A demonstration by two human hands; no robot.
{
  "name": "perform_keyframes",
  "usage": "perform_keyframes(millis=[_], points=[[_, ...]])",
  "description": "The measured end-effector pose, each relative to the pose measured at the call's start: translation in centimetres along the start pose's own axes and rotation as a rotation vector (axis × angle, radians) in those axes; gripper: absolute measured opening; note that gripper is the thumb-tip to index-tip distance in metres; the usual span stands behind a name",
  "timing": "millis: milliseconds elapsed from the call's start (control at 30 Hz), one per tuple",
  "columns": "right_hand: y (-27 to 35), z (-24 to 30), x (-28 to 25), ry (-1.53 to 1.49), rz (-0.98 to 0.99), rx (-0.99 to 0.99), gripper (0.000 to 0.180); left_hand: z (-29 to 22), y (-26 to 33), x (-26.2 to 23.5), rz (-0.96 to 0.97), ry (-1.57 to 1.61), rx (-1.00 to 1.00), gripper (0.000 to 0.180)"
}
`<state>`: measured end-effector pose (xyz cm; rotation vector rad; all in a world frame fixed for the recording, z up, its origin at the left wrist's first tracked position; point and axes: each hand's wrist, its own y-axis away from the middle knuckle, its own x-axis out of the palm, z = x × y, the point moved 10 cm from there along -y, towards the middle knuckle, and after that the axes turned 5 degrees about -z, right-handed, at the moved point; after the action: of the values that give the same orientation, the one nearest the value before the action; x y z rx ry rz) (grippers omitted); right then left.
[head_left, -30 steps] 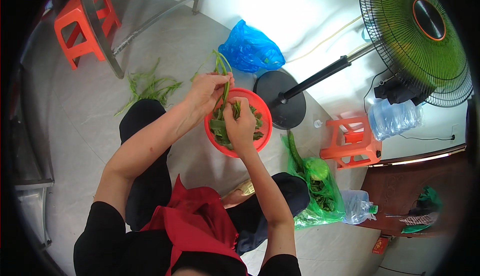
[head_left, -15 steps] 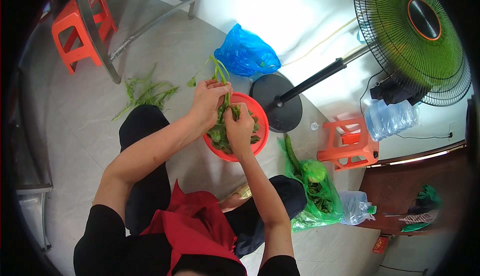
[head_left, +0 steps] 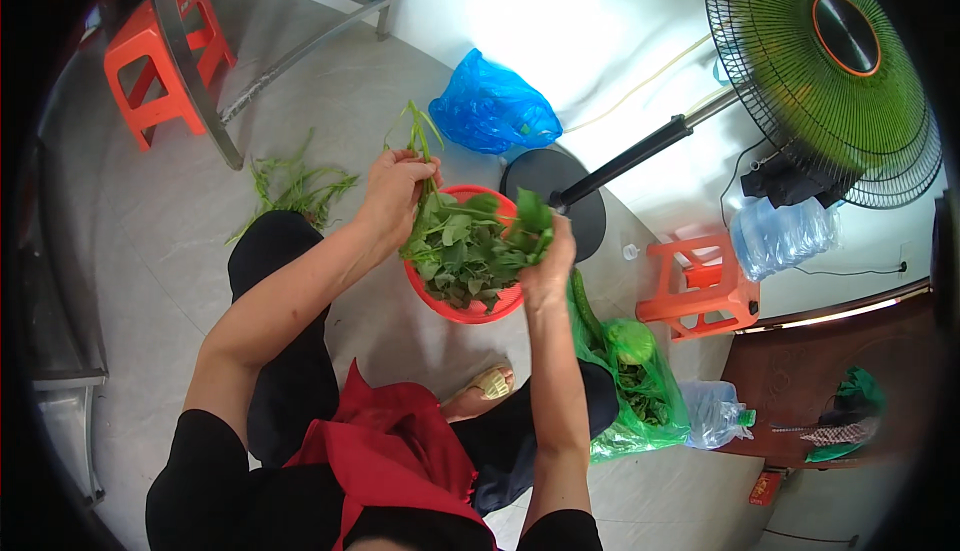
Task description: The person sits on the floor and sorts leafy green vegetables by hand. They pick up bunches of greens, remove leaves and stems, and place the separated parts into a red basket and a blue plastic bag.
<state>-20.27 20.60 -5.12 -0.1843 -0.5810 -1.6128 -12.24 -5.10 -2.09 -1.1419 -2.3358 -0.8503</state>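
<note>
My left hand (head_left: 390, 199) pinches a bunch of leafy green stems (head_left: 416, 133) over the left rim of a red plastic basket (head_left: 428, 301). The stem ends stick up past my fingers, and leaves hang below them. To the right, my right hand (head_left: 552, 259) is closed around a clump of green leaves (head_left: 527, 223), held above the basket's right side. Loose leaves (head_left: 462, 269) lie heaped inside the basket, which stands on the floor between my knees. My right fingers are partly hidden by the leaves.
Bare stems (head_left: 300, 189) lie on the floor at the left. Beyond the basket are a blue plastic bag (head_left: 492, 106) and the fan's round black base (head_left: 590, 219). A green bag of vegetables (head_left: 645, 416) sits beside my right knee, near an orange stool (head_left: 695, 306).
My hands were close together on the stems. The right hand has moved right with a clump of leaves, while the left has shifted slightly left with the stems. More of the basket's leaves show.
</note>
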Motion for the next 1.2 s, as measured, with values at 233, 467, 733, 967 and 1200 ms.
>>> perform_keyframes(millis=[233, 467, 733, 967, 1200], points=[[-0.8, 8.4, -6.0, 0.127, -0.096, -0.3, 0.022, -2.9, -0.7, -1.6, 0.066, -0.251, 0.134, 0.016], [7.7, 6.4, 7.8, 1.38, 0.346, -0.919, 0.016, -4.7, 2.4, 2.4, 0.268, -0.428, 0.098, 0.026], [9.6, -0.6, 12.0, 1.1, 0.694, -0.864, 0.015, -1.1, 2.7, 5.0, 0.424, -0.35, -0.021, 0.027], [8.7, -2.6, 10.8, 0.953, 0.651, -0.587, 0.017, -0.5, 2.6, 4.7, 0.451, -0.274, -0.097, 0.026], [8.6, -3.6, 10.5, 0.799, 0.648, -0.467, 0.019, -0.4, 3.0, 4.5, 0.467, -0.266, -0.14, 0.026]])
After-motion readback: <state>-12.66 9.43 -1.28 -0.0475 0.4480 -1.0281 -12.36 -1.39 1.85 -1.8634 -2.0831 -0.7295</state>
